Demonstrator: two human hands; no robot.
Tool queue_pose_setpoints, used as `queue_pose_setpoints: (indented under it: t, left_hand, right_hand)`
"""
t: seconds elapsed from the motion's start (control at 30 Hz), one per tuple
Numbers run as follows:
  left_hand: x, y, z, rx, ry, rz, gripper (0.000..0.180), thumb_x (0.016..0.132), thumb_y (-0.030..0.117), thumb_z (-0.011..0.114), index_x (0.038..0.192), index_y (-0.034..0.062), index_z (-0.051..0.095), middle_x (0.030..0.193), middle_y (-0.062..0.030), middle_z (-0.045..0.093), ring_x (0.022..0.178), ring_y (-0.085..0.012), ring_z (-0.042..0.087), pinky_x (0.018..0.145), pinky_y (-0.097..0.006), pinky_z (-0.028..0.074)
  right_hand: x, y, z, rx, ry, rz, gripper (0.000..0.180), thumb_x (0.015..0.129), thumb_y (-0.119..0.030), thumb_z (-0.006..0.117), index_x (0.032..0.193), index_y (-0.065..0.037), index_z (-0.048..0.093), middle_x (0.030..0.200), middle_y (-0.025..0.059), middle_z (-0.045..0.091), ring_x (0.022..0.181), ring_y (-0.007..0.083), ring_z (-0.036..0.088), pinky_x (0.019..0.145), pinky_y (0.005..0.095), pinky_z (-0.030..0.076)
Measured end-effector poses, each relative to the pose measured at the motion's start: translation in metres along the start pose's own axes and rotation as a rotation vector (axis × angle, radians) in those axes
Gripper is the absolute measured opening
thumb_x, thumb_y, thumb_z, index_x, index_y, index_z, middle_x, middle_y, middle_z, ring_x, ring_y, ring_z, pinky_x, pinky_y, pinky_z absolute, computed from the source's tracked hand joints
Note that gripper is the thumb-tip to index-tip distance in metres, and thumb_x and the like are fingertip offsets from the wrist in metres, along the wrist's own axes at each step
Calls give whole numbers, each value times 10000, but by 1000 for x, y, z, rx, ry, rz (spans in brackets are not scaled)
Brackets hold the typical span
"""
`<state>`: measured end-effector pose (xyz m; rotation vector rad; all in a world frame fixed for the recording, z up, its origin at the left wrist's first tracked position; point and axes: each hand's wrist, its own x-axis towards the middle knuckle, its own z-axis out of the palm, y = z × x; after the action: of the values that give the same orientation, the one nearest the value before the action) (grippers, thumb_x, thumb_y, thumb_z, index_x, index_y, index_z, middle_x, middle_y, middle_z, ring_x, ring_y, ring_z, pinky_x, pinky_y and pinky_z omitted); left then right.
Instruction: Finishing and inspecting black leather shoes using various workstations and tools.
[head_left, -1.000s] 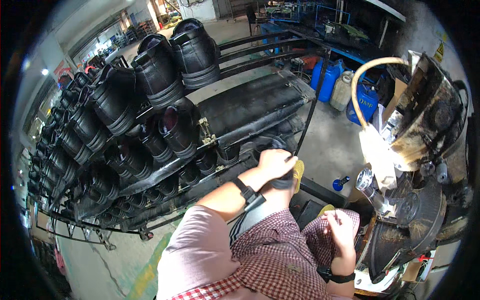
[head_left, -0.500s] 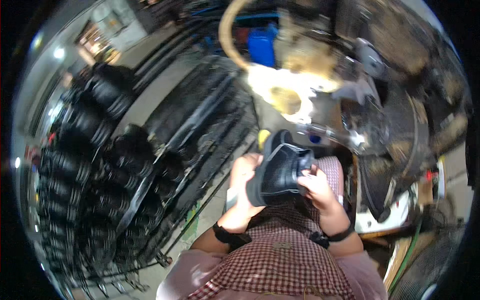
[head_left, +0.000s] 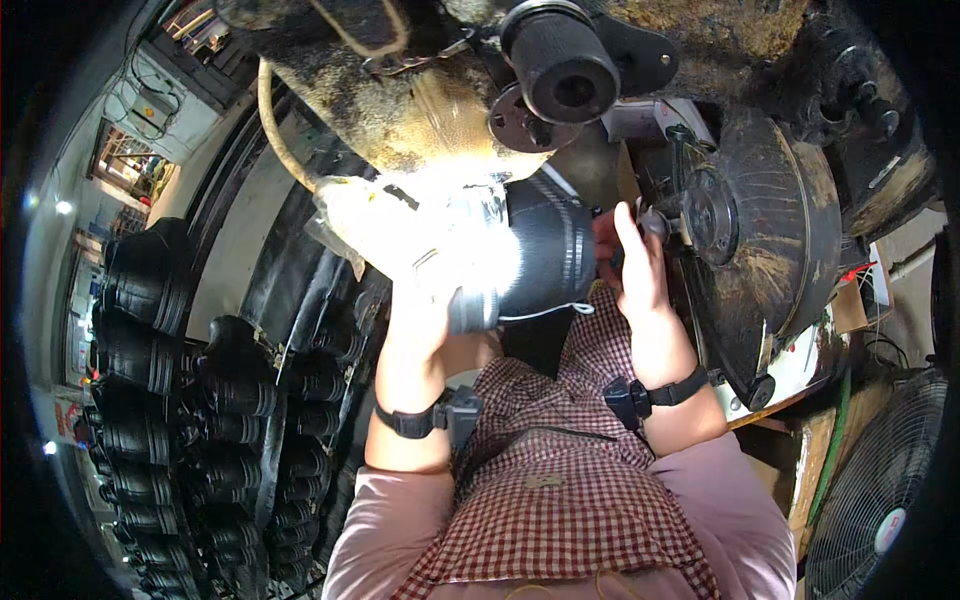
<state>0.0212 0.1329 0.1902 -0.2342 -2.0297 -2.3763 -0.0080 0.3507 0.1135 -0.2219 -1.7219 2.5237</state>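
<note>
A black boot [head_left: 548, 245] with pale edging lies sideways in front of me, under a glaring work light beside the worn machine [head_left: 440, 110]. My left hand [head_left: 425, 270] grips its sole side; the glare washes out most of those fingers. At the boot's opening is my right hand [head_left: 643, 265], with shaded fingers against or just inside the collar and other digits raised. A metal knob and shaft of the machine sit right behind that hand. The glare hides the boot's toe and the place where it meets the machine.
Racks of black boots [head_left: 135, 390] fill the left side. Above the boot juts a black cylinder [head_left: 565, 70]. A large dark wheel [head_left: 765, 225] stands at the right, with a wire-guarded fan [head_left: 880, 500] lower right. A pale curved tube [head_left: 275, 130] rises at upper left.
Both hands have carried the boot from over my lap forward to the machine, beneath the light. The boot has turned, its opening now facing right. My view has shifted toward the machine.
</note>
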Motion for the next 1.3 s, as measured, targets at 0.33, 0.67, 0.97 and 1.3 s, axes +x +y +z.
queue_pose_setpoints:
  t: [0.33,0.67,0.97,1.3]
  left_hand:
    - [14,-33,-20,-186,-125,185,437,855,45,634,1273,2,511,1215,-134,578,1118,-242,551,953,-353,452]
    - [8,-52,-36,-340,-79,5,539,837,136,658,1312,-23,459,1317,-129,520,1217,-247,483,1019,-366,394]
    - [20,-5,26,-181,132,-230,507,994,397,410,1317,10,467,1228,-134,579,1082,-212,593,937,-358,481]
    - [-19,-59,-9,-332,-115,-83,573,1013,410,343,1416,4,308,1332,-132,493,1208,-229,480,1018,-364,373]
  right_hand:
    - [-65,-18,30,-279,-295,-312,275,767,8,734,1028,14,646,958,70,696,830,118,645,745,257,519]
    - [-46,-18,20,-284,-228,-402,223,772,3,731,975,30,644,880,60,684,763,115,634,698,247,506]
    - [-35,-16,17,-304,-84,-351,161,788,0,728,906,9,620,797,28,652,712,70,596,621,205,464]
    - [-46,-27,17,-396,-101,-518,149,822,-6,692,784,5,548,629,-43,438,581,35,382,520,215,333]
